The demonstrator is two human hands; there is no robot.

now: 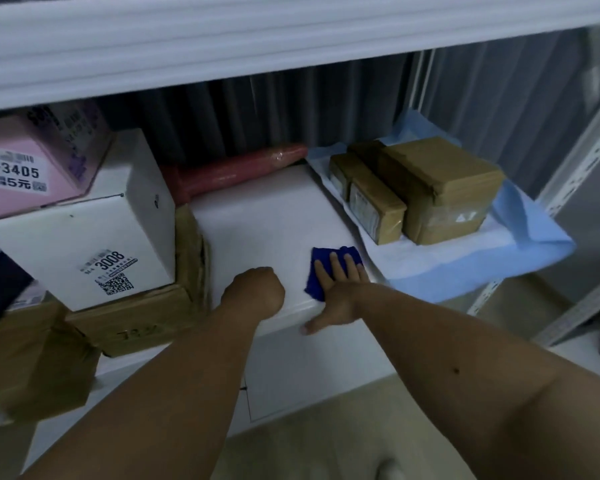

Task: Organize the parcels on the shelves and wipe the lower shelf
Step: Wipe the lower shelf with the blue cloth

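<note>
Wiping the lower shelf point(257, 216) with a blue cloth point(317, 275) between two groups of parcels.

Right hand point(340, 292) lies flat, fingers straight and spread, pressing the soft, crumpled cloth onto the smooth white shelf near its front edge, thumb hanging over the lip; flat pressure likely keeps the cloth in full contact. Left hand point(255, 292) is curled into a fist at 9 o'clock of the cloth, resting at the shelf edge, holding nothing visible, apparently as a brace. Stiff white box point(84, 244) sits stacked on brown cartons at 9 o'clock; taped brown parcels point(416, 192) rest on a thin blue sheet point(520, 251) at 2 o'clock, leaving the bare middle strip open for wiping.
</note>
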